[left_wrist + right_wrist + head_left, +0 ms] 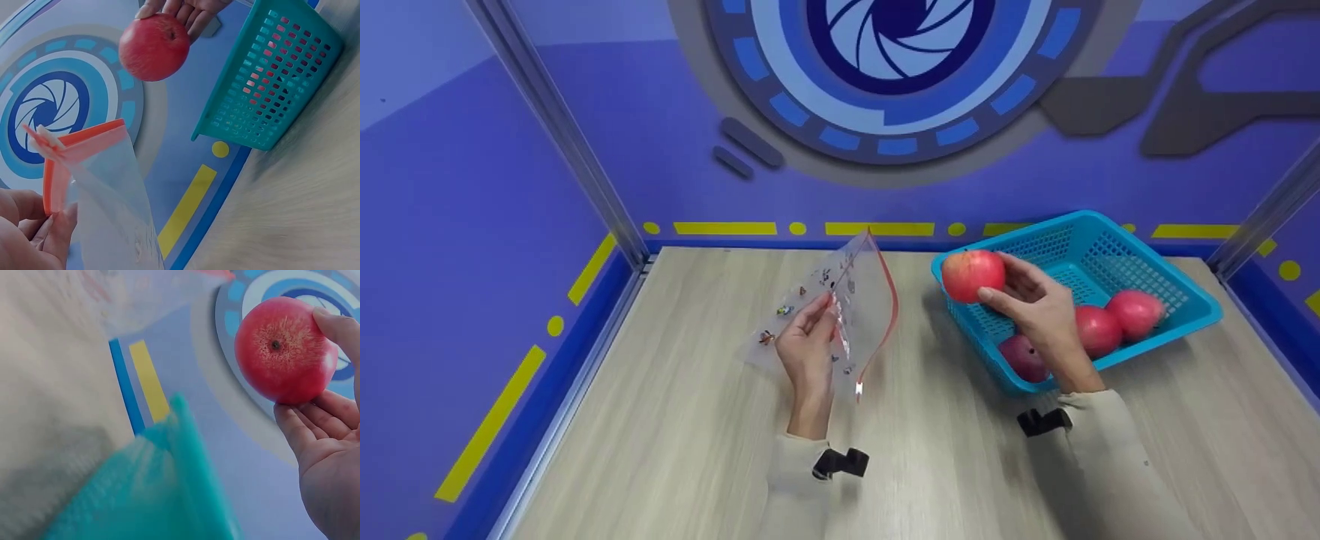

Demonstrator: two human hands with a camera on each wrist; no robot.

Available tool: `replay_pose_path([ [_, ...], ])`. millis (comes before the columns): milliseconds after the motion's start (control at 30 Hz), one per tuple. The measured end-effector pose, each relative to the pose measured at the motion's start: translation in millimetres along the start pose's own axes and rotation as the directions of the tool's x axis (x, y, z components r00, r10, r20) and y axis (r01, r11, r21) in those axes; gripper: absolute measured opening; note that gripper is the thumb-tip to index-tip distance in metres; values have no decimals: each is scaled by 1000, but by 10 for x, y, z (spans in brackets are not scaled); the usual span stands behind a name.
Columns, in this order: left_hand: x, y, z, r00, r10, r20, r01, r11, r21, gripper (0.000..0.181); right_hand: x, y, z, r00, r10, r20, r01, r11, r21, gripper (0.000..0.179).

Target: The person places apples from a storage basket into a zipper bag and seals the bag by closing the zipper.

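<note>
A clear zip bag (pixel 870 322) with an orange-red zip edge and small printed figures hangs from my left hand (pixel 808 341), which pinches it near its mouth. In the left wrist view the bag (pixel 112 191) has its orange rim spread apart at the top. My right hand (pixel 1039 304) holds a red apple (pixel 973 275) between thumb and fingers, above the left rim of a blue plastic basket (pixel 1159 330). The right wrist view shows the apple (pixel 281 351) with its dark end towards the camera.
Inside the basket lie two more red fruits, one (pixel 1099 330) beside the other (pixel 1135 313), and a darker purplish-red fruit (pixel 1024 358). The basket stands at the right on a wooden table (pixel 675 420). Blue printed panels (pixel 607 135) wall the back and sides.
</note>
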State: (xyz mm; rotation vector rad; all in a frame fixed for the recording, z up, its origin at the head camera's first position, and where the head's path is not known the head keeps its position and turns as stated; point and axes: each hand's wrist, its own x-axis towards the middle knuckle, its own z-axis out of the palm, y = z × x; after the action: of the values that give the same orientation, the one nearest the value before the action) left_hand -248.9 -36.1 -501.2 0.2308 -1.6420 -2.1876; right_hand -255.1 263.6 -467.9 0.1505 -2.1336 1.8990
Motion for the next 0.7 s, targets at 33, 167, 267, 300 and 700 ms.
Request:
replay_pose_path([
  [33,-2,0,1,1000,-3,0,3,1000,4,23,-17,-8,36,1000,-8,5,8,1000,0,65],
  [167,0,10,8,1000,-24,-7,24,999,25,22,-71,-24,190,999,-30,29,30,1000,-3,66],
  [267,5,16,15,999,-36,-17,36,999,38,22,-101,-37,311,998,-42,41,42,999,3,67],
  [300,7,19,17,999,-36,-19,37,999,39,22,-110,-42,351,998,-46,43,46,999,10,67],
  [700,-18,46,24,999,-31,-13,31,999,35,23,-242,-171,748,983,-162,84,164,986,-7,70],
])
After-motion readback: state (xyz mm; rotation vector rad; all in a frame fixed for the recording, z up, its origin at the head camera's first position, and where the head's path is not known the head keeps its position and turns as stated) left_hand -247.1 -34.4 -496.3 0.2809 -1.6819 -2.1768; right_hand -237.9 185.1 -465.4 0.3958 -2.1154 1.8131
